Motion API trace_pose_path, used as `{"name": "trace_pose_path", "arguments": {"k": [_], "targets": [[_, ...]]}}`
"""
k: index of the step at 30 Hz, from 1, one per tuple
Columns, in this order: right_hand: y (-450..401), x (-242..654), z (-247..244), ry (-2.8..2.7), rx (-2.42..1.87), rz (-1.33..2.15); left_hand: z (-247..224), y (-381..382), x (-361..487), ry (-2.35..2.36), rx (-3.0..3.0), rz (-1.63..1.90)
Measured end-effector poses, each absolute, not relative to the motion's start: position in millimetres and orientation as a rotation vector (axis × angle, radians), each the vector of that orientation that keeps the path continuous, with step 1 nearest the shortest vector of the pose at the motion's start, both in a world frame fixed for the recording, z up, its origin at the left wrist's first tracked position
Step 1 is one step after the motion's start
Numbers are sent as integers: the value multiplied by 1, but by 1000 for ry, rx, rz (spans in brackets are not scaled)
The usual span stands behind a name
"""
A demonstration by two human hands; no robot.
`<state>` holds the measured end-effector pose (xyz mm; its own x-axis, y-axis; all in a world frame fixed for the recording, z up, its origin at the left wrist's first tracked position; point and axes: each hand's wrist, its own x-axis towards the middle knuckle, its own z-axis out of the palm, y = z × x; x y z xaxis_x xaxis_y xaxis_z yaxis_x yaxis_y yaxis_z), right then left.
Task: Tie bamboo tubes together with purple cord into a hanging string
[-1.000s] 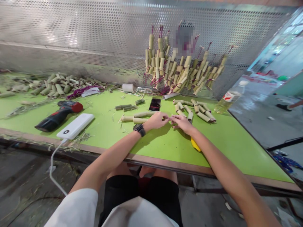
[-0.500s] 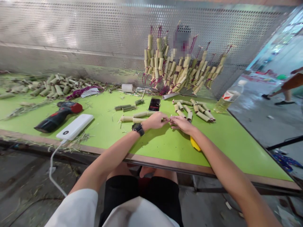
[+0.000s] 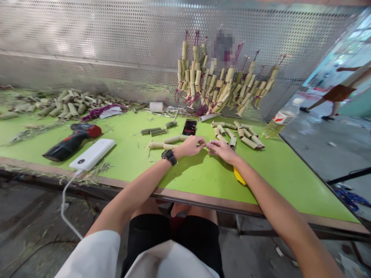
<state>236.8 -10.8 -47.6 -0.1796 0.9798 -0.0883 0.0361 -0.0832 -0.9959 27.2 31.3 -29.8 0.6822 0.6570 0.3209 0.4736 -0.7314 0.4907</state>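
My left hand (image 3: 191,146), with a black watch (image 3: 169,156) at its wrist, is held just over the table with thumb and fingertips pinched together. Facing it, my right hand (image 3: 222,151) has its fingers curled in a pinch too. The fingertips nearly meet, and whatever lies between them is too small to make out. Bamboo tube pieces (image 3: 156,145) lie in a row beside and partly behind my left hand. Beyond my right hand are more short bamboo tubes (image 3: 231,138), laid in a loose cluster. A yellow object (image 3: 239,177) is partly hidden under my right forearm.
Strung bamboo tubes (image 3: 192,83) hang on the perforated metal panel (image 3: 116,42). On the green table (image 3: 185,177) are a cordless drill (image 3: 71,142), a white power bank (image 3: 92,154) with a cable, a bottle (image 3: 279,122) and a bamboo heap (image 3: 71,108). Someone (image 3: 337,94) is at the far right.
The fingers of my right hand have curled in more, and those of my left hand have shifted slightly at the tips. The person in the background has moved left.
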Motion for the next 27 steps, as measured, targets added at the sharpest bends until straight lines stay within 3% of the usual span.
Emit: {"name": "trace_pose_path", "arguments": {"k": [11,21,27], "targets": [[-7,238,-50,-1253,-1254,1385,-27,26,31,951,2447,742],[-9,237,-43,-1137,-1296,1388,-29,27,27,619,2596,687],[-8,236,-45,-1112,-1283,1410,-29,28,28,808,2522,731]]}}
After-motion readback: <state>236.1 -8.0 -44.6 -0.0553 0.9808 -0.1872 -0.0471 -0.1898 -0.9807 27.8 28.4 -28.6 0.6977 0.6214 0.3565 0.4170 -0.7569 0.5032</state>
